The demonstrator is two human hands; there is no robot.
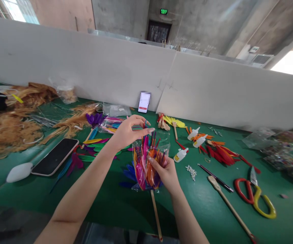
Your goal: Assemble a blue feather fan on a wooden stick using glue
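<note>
A clear plastic bag of colourful feathers [141, 166], pink, orange and purple, is held upright over the near middle of the table. My right hand [165, 169] grips its right side, thumb in front. At the bag's top, my left hand [133, 130] pinches the tips of feathers, one of them blue, between thumb and fingers. Beneath the bag lie blue feathers [129, 174] and a wooden stick [156, 215] that points toward the front edge; the bag hides its upper part.
Right: glue bottles [180, 155], white beads [191, 173], a pen [216, 178], a wooden stick [230, 206], scissors [257, 193], red feathers [221, 154]. Left: a dark-screened phone [55, 157], a white mouse [19, 172], tan fibres [11, 132], loose feathers [75, 164]. Behind: a lit phone [143, 102] against a white partition [98, 67].
</note>
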